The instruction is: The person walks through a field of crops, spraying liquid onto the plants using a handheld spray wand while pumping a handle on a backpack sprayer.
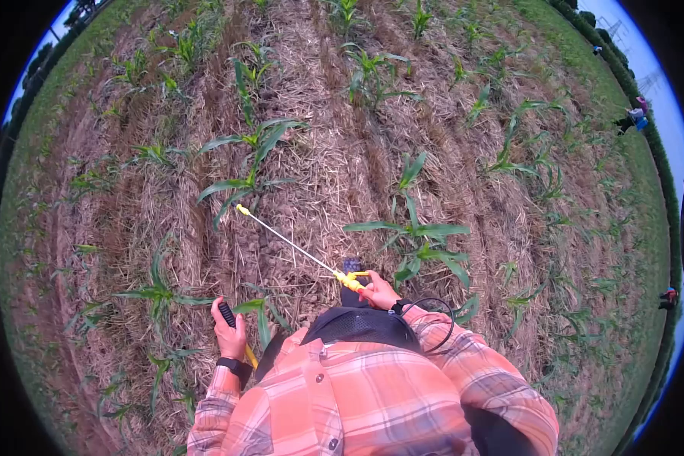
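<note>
My right hand (pixel 380 292) is closed round the yellow and red handle of a spray wand (pixel 292 245). The thin wand points up and to the left, and its yellow nozzle (pixel 242 210) hangs near the leaves of a young green plant (pixel 249 182). A dark hose curves from the handle side past my right wrist. My left hand (pixel 229 331) is wrapped round a black ribbed grip (pixel 226 314) on a yellow lever (pixel 251 356), low at my left side. Both wrists wear dark bands.
Rows of young plants (pixel 425 254) stand in soil covered with dry straw (pixel 319 159). Another plant (pixel 158 292) is just left of my left hand. Far off at the right edge are a person (pixel 635 115) and two more small figures near a green strip.
</note>
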A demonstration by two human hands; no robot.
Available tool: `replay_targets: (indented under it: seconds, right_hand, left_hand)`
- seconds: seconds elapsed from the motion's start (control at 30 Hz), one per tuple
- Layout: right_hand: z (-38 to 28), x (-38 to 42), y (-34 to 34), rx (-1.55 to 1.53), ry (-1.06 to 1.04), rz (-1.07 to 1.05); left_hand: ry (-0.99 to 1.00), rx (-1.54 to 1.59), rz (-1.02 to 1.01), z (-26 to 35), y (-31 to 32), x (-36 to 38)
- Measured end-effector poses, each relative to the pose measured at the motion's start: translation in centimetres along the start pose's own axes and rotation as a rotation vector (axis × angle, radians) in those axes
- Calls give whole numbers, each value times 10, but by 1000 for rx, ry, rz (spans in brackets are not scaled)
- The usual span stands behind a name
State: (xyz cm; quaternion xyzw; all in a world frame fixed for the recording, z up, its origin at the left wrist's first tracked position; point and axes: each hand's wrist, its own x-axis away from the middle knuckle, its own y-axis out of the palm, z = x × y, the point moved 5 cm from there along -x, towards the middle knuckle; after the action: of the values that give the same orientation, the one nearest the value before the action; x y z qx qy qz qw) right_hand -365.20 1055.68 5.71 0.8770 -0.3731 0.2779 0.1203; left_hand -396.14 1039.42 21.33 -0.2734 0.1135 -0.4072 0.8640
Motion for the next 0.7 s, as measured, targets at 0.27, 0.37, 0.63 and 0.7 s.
replay_targets:
  seconds: [0.27, 0.37, 0.63, 0.7]
  right_hand:
    - [-19, -52, -88, -24, 74, 217]
    - [-18, -53, -129, -125, 110, 381]
    - [-5, -49, -232, -360, 82, 696]
    - [-2, -49, -251, -475, 62, 760]
  left_hand:
    - [146, -96, 0, 45, 45, -88]
    - [393, -245, 64, 92, 64, -115]
    - [276, -105, -23, 123, 109, -170]
    - [211, -92, -51, 122, 113, -179]
